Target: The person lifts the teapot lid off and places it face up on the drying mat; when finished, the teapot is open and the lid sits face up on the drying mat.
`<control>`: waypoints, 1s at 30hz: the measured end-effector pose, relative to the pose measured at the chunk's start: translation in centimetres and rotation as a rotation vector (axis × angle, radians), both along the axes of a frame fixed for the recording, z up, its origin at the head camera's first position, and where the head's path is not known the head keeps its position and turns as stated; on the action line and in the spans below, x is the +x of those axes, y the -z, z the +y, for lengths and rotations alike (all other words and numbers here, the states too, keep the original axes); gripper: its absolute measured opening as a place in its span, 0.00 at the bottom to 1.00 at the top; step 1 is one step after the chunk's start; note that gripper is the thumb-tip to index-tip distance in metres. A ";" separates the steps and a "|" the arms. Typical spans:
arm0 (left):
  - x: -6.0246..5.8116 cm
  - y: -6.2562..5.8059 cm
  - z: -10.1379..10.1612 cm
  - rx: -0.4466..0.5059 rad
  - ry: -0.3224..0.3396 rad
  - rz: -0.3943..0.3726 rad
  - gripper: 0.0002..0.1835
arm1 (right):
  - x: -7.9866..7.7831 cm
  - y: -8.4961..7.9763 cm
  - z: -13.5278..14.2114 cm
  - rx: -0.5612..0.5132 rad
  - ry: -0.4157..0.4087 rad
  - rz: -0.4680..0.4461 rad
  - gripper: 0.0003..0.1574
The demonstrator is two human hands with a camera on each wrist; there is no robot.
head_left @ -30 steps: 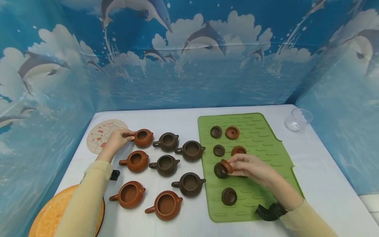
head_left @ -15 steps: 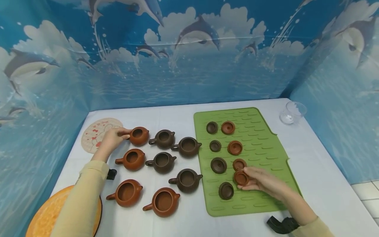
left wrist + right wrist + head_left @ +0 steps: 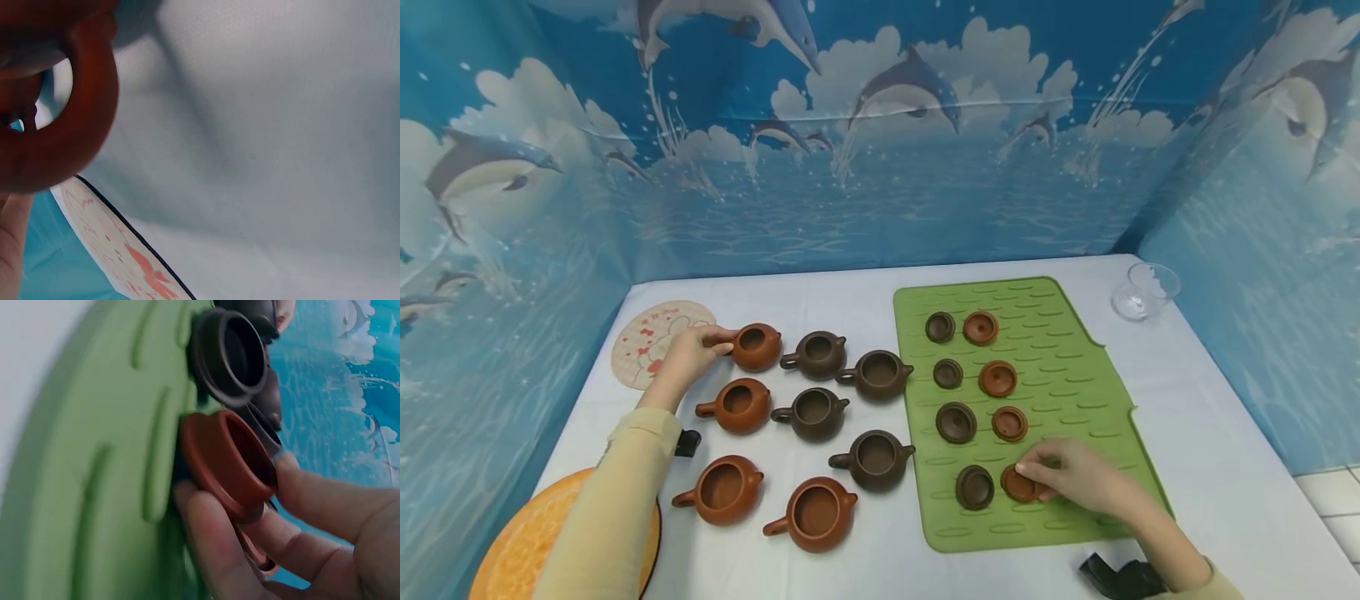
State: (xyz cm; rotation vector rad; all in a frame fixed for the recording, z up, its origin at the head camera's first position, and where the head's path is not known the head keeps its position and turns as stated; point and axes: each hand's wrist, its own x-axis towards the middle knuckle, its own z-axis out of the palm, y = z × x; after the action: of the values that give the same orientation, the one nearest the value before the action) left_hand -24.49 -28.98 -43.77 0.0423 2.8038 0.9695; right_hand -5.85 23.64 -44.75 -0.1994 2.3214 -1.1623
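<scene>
At the back left, my left hand (image 3: pixel 688 357) pinches the handle of a reddish-brown teapot (image 3: pixel 757 347) that has no lid on it. That looped handle (image 3: pixel 103 106) fills the upper left of the left wrist view. Over the front of the green mat (image 3: pixel 1075 467), my right hand (image 3: pixel 1078 475) holds a reddish-brown teapot lid (image 3: pixel 1021 485) between thumb and fingers. In the right wrist view the lid (image 3: pixel 215 456) lies hollow side up, low against the mat, beside a dark brown lid (image 3: pixel 215 356). More dark and reddish lids stand behind it in two columns, among them a reddish lid (image 3: pixel 1009 423).
Several lidless teapots stand left of the mat, such as a dark teapot (image 3: pixel 877 460) and a reddish teapot (image 3: pixel 816 514). A round patterned mat (image 3: pixel 638 342) lies back left, an orange round mat (image 3: pixel 505 542) front left. A clear glass (image 3: pixel 1146 292) stands back right.
My right hand has brought the reddish lid from over the dark lid in the third row down to the front row, right of the front dark lid. My left hand keeps its grip on the teapot handle.
</scene>
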 end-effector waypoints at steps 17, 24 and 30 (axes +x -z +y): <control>0.6 0.0 -0.2 -0.027 0.000 -0.028 0.17 | 0.2 0.1 -0.8 0.131 -0.027 0.138 0.16; 1.1 -0.5 -0.3 -0.073 0.031 -0.014 0.20 | -0.2 -0.1 -1.0 0.156 0.000 0.116 0.17; 1.1 -2.0 -0.4 -0.069 0.073 0.033 0.21 | -1.4 -1.9 -0.2 0.193 0.025 0.168 0.16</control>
State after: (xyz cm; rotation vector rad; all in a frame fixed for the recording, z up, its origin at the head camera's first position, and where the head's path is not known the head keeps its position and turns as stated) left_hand -23.35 -29.38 -41.80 0.1521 2.8410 0.8635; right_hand -7.25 23.41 -42.86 -0.2039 2.5726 -0.9570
